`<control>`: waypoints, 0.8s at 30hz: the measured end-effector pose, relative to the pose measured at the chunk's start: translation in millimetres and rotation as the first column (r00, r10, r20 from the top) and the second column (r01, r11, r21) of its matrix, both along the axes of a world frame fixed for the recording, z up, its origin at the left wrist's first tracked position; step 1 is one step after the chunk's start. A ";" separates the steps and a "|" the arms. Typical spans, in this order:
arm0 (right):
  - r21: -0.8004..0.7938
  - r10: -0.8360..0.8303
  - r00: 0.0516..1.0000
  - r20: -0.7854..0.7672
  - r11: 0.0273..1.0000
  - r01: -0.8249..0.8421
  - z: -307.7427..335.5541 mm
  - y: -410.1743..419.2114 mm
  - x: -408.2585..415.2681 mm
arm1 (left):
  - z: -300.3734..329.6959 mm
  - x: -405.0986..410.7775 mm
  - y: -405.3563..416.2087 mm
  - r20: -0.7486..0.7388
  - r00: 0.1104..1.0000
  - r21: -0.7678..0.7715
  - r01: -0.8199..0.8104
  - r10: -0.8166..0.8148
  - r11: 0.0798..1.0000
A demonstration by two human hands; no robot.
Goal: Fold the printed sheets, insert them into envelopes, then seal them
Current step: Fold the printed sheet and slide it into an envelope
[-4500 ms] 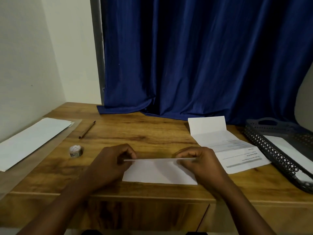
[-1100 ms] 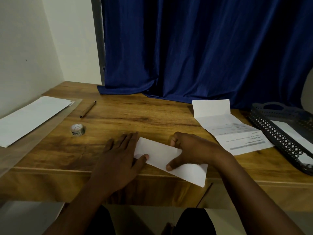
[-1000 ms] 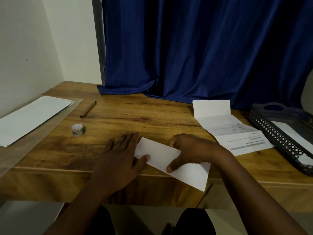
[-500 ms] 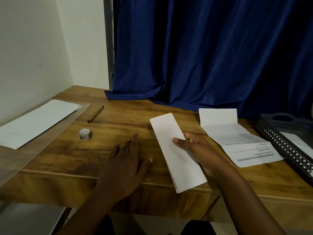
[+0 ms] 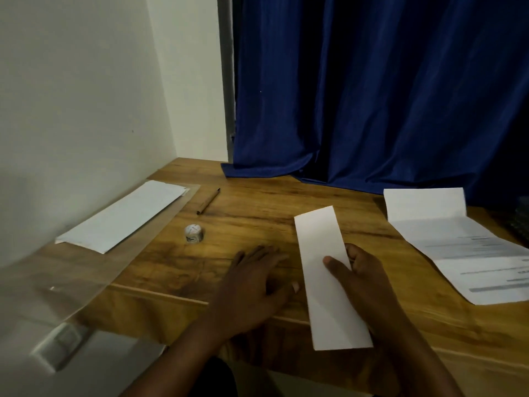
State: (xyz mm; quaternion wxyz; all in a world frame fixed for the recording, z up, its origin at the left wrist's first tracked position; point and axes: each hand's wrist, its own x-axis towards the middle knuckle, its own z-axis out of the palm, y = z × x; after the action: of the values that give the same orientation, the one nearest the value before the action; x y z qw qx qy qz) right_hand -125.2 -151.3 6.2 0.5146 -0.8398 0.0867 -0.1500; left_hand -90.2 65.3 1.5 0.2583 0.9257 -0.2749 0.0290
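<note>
My right hand (image 5: 363, 279) holds a folded white sheet (image 5: 323, 253) upright and lengthwise above the desk's front edge, thumb on its face and fingers behind it. To the left of the sheet, my left hand (image 5: 254, 285) hovers over or rests on the wooden desk (image 5: 257, 216), fingers straight and spread, holding nothing. White envelopes (image 5: 126, 214) lie on a clear plastic sleeve (image 5: 86, 270) at the left. A part-unfolded printed sheet (image 5: 458, 247) lies at the right.
A small roll of tape (image 5: 193, 232) and a brown pen (image 5: 208, 200) lie left of centre on the desk. A blue curtain (image 5: 372, 96) hangs behind. A dark mesh tray (image 5: 521, 224) shows at the right edge. A white wall bounds the left side.
My right hand lifted the folded sheet off the desk and turned it from lying crosswise to standing lengthwise. My left hand let go of it and stayed flat. The camera swung left.
</note>
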 end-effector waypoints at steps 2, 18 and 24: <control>-0.021 -0.009 1.000 -0.003 1.000 0.009 0.4 0.3 -0.2 | 12.4 3.1 8.5 -0.161 0.986 -0.185 0.004 -0.034 0.983; 0.038 -0.050 0.999 -0.019 0.998 0.051 2.3 -3.4 2.0 | 64.0 137.0 205.7 0.029 0.813 0.190 -0.576 0.582 0.795; 0.067 -0.042 0.999 -0.015 0.997 0.043 6.0 -1.2 -1.3 | 42.6 154.1 221.9 0.008 0.781 0.386 -0.578 0.624 0.719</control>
State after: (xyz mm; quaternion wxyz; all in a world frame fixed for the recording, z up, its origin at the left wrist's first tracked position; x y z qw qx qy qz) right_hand -126.5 -152.6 12.2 0.5386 -0.8209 0.1132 -0.1522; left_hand 63.9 287.3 44.1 0.0735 0.9957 0.0570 0.0024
